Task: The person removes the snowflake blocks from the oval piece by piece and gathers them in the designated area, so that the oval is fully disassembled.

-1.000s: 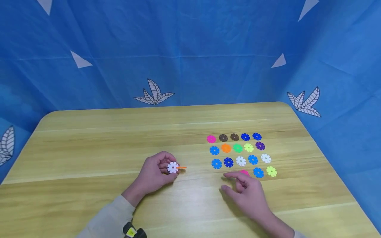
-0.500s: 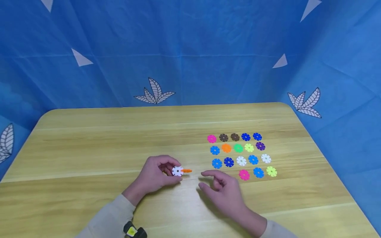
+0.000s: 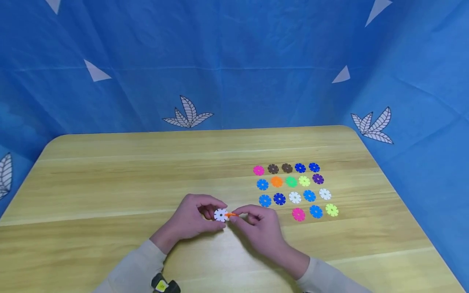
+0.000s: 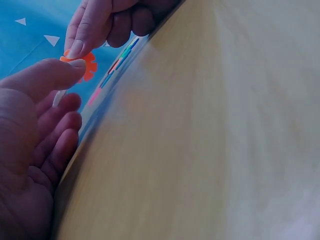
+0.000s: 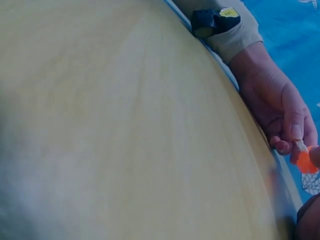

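Note:
Between the thumb and fingers of my left hand [image 3: 193, 217] is a white notched disc [image 3: 220, 215], its flat face toward the head camera. An orange notched disc [image 4: 90, 66] joins its right edge and stands edge-on in the head view. My right hand [image 3: 261, 226] pinches that orange disc between thumb and index finger. The two hands nearly meet over the table. In the right wrist view the orange disc [image 5: 306, 161] shows below the left thumb, and part of it is hidden by fingers.
On the wooden table [image 3: 121, 175], several rows of loose notched discs lie to the right, among them a pink disc [image 3: 298, 214], a green disc [image 3: 291, 181] and a purple disc [image 3: 318, 178]. A blue curtain [image 3: 220, 65] hangs behind the table.
My right hand has come left from beside the rows of discs and taken hold of the orange disc. The left hand has shifted slightly right with the joined discs.

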Tool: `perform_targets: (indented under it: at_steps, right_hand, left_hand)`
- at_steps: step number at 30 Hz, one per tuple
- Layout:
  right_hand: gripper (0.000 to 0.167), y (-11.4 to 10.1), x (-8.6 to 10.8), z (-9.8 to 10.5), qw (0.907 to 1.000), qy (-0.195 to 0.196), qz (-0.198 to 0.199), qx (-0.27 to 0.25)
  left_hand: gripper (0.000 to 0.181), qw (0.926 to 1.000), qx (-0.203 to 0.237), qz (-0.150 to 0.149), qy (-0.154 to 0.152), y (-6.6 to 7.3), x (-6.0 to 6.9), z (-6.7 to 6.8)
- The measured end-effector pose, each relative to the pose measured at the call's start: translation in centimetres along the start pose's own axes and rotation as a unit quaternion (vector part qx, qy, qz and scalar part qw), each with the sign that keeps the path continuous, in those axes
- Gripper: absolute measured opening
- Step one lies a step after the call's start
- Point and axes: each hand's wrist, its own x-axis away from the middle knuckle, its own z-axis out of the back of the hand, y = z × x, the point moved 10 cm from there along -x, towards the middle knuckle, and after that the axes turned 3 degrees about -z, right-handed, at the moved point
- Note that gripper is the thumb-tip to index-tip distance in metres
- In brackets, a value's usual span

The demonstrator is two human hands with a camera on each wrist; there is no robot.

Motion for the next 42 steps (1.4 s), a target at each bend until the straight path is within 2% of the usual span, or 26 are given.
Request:
perform_targets:
  at_steps: [3, 7, 15, 20, 24, 27, 31, 37, 42]
  right_hand:
    - [0.014, -0.5, -0.1, 0.1, 0.9999, 0.004, -0.009, -0.006]
    - [0.013, 0.1, 0.0, 0.2, 0.9996, 0.010, -0.027, -0.009]
    - [0.015, -1.0, 0.0, 0.2, 0.9996, 0.016, -0.019, 0.009]
    - [0.016, -1.1, 0.0, 0.3, 0.9993, 0.015, -0.027, 0.021]
    - [0.013, 0.9, 0.2, 0.2, 0.9986, 0.009, -0.046, 0.023]
    - [0.012, 3.1, 0.4, 0.9, 0.9957, 0.019, -0.091, 0.000]
    - [0.008, 4.1, 0.7, 2.0, 0.9903, 0.038, -0.131, -0.026]
    - [0.007, 3.8, 1.5, 2.1, 0.9926, 0.017, -0.119, 0.016]
    - [0.008, 4.0, 2.1, 3.5, 0.9915, 0.024, -0.123, 0.033]
  left_hand:
    - [0.038, 1.0000, -0.007, 0.007, 0.000, -0.1, 0.0, -0.1]
    - [0.032, 0.9999, -0.011, 0.006, 0.002, 0.0, -0.1, -0.2]
    - [0.026, 0.9998, 0.008, 0.019, 0.007, -0.3, 0.0, -0.2]
    - [0.026, 0.9995, 0.017, 0.024, 0.006, -0.4, 0.1, -0.2]
    - [0.024, 0.9991, 0.026, 0.032, 0.001, -0.4, 0.0, -0.3]
    - [0.024, 0.9987, 0.030, 0.039, 0.009, -0.6, 0.2, 0.3]
    - [0.025, 0.9984, 0.031, 0.043, 0.021, -0.9, 0.5, 1.0]
    - [0.028, 0.9986, 0.012, 0.046, 0.023, -0.8, 0.5, 0.9]
    - [0.030, 0.9988, 0.022, 0.036, 0.025, -0.5, 0.4, 0.7]
